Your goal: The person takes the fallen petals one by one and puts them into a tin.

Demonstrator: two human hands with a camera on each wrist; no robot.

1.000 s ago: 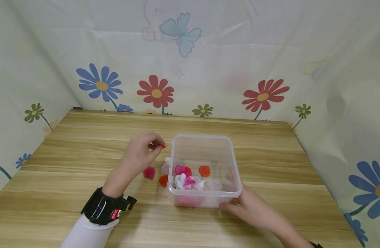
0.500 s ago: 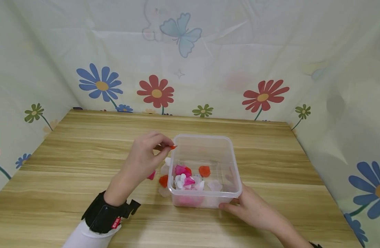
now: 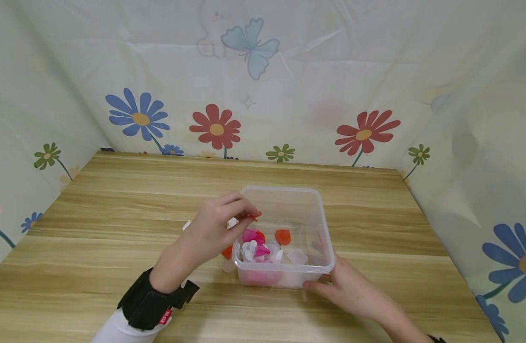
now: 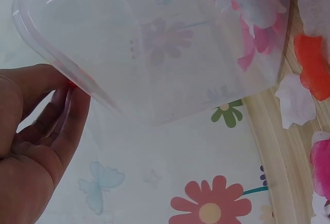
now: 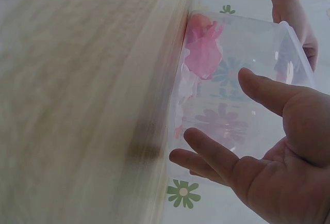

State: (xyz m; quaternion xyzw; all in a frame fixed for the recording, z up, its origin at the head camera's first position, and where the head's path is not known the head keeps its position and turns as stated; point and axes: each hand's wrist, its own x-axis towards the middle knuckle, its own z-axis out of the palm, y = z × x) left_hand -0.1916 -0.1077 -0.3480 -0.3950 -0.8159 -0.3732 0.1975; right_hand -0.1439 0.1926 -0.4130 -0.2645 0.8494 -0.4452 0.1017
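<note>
A clear plastic box (image 3: 284, 268) stands uncovered on the wooden table (image 3: 366, 305), with pink, white and orange petals (image 3: 249, 248) lying on its bottom, mostly to the left. Over the box's left rim my left hand (image 3: 213, 224) pinches a red-orange petal (image 3: 256, 216) between thumb and fingers. Only a speck of that petal (image 4: 72, 84) shows in the left wrist view. At the near right corner of the box, my right hand (image 3: 346, 288) touches the outside walls. Its fingers (image 5: 211, 154) look fairly straight and spread from the thumb in the right wrist view.
Loose petals lie on the table left of the box, among them an orange petal (image 4: 312, 69), a white petal (image 4: 296, 102) and a magenta petal (image 4: 322, 167). My left forearm partly hides them in the head view. A flower-printed cloth (image 3: 288, 95) hangs behind and at both sides.
My left hand has moved right and slightly nearer, carrying the red-orange petal from left of the box to over its left rim. My right hand and the box have stayed put.
</note>
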